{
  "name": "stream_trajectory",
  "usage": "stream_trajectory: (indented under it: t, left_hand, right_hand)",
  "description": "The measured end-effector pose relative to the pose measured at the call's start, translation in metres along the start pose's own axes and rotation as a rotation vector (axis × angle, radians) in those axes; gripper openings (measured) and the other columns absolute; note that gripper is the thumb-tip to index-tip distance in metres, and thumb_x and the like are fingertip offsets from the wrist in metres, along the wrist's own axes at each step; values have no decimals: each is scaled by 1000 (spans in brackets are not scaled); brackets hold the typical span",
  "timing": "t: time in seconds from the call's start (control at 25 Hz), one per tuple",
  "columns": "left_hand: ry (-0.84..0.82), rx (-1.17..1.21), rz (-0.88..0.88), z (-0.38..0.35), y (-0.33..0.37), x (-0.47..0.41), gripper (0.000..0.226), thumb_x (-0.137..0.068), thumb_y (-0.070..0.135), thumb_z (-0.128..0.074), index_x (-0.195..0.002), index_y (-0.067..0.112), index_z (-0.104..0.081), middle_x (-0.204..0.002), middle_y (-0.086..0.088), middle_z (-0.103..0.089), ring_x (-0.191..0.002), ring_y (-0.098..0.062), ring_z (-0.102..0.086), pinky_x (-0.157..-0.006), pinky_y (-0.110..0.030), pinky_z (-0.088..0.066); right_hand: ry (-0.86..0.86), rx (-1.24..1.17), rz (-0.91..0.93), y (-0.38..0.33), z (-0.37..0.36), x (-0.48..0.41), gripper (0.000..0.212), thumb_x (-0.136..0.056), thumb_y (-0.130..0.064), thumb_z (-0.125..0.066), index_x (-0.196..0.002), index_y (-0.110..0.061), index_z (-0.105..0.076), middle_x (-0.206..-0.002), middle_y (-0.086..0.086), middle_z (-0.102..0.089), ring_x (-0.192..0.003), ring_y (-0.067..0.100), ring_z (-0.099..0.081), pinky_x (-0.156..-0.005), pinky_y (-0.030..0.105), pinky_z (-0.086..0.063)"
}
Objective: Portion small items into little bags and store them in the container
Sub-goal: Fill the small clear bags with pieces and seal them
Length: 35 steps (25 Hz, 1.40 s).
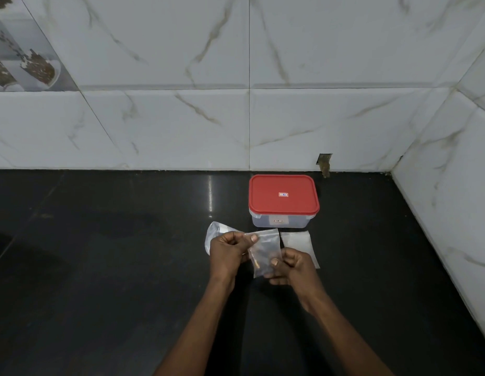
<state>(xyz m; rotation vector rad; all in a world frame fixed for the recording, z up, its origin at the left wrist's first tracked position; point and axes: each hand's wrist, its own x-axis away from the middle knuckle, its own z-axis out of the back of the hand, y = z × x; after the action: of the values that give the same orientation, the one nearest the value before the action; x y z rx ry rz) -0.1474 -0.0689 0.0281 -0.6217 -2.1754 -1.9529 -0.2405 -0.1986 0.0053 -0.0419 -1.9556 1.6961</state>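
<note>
1. Left hand [227,249]: fingers curled, thumb and forefinger pinching the top edge of a small clear bag [265,252].
2. Right hand [289,265]: fingers curled, pinching the same bag's lower right corner.
3. The bag is held above the dark bench [100,267]; a few small items lie inside.
4. Container [283,201], red lid on, stands just behind the hands.
5. Further clear bags [299,244] lie flat beside it.
</note>
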Motion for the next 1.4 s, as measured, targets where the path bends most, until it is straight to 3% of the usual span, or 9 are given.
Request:
stream_trajectory:
  t: [0.2,0.32,0.44,0.64,0.72,0.88,1.12,1.24,1.4]
  left_hand:
    - [358,-279,-169,35,-5,-19,12,-87,17,-74,-98,12,-76,-86,-5,-77,-77,-21,-75,-73,-34,-61]
    - [477,-506,-137,60,-10,-29,32,-87,29,-73,-109,5,-73,-99,-11,-76,-93,-25,-72,-85,-36,-57]
    - [426,-571,-39,66,-11,-33,52,-80,48,-70,-109,5,-73,-100,-12,-76,-86,-29,-74,-81,-42,-61]
    - [360,-506,-40,61,-3,-32,20,-85,11,-61,-95,-1,-74,-79,-12,-73,-57,-25,-73,-58,-43,-64]
    - [369,-501,-48,62,-1,-31,15,-84,4,-58,-85,2,-73,-72,-11,-72,-54,-25,-72,-59,-44,-64]
    - [385,-480,-59,62,0,-31,16,-84,2,-57,-79,3,-71,-69,-8,-72,-49,-21,-71,-60,-43,-64]
    - [457,-509,-104,63,-6,-28,38,-87,46,-56,-87,11,-71,-77,-6,-74,-65,-26,-73,-71,-43,-62]
    - [497,-570,-167,59,-10,-19,31,-92,37,-57,-99,10,-71,-92,-7,-72,-89,-27,-69,-83,-40,-55]
    - [490,-617,-261,44,-14,2,31,-94,24,-57,-118,8,-69,-107,-8,-63,-98,-23,-63,-86,-33,-47]
  right_hand:
    - [381,-23,-66,12,0,-27,10,-95,-2,-57,-90,-1,-65,-86,16,-71,-69,28,-71,-61,35,-61]
    - [406,135,-113,18,-12,-46,11,-95,-5,-56,-86,-4,-62,-83,13,-69,-62,26,-72,-66,45,-62]
    - [356,287,-130,21,-27,-55,12,-96,-13,-57,-96,-2,-62,-86,14,-70,-56,22,-71,-59,36,-61]
    - [361,938,-17,21,-33,-45,34,-99,-29,-51,-123,-5,-50,-113,13,-61,-98,29,-64,-79,34,-49]
    - [334,1063,12,29,-30,-40,38,-101,-27,-45,-135,-8,-41,-122,12,-53,-102,30,-63,-82,37,-49]
    - [267,1346,53,36,-26,-41,28,-101,-16,-41,-129,-14,-48,-133,8,-42,-94,22,-67,-78,33,-52]
    - [535,1261,193,38,0,-37,20,-86,-10,-63,-105,-8,-66,-105,14,-56,-83,32,-60,-66,42,-53]
    - [641,1276,63,44,28,-44,38,-78,-24,-78,-101,2,-65,-96,20,-61,-85,36,-57,-71,43,-50]
    - [656,1125,9,44,38,-47,42,-87,-28,-69,-115,2,-59,-111,19,-57,-102,35,-54,-85,43,-46]
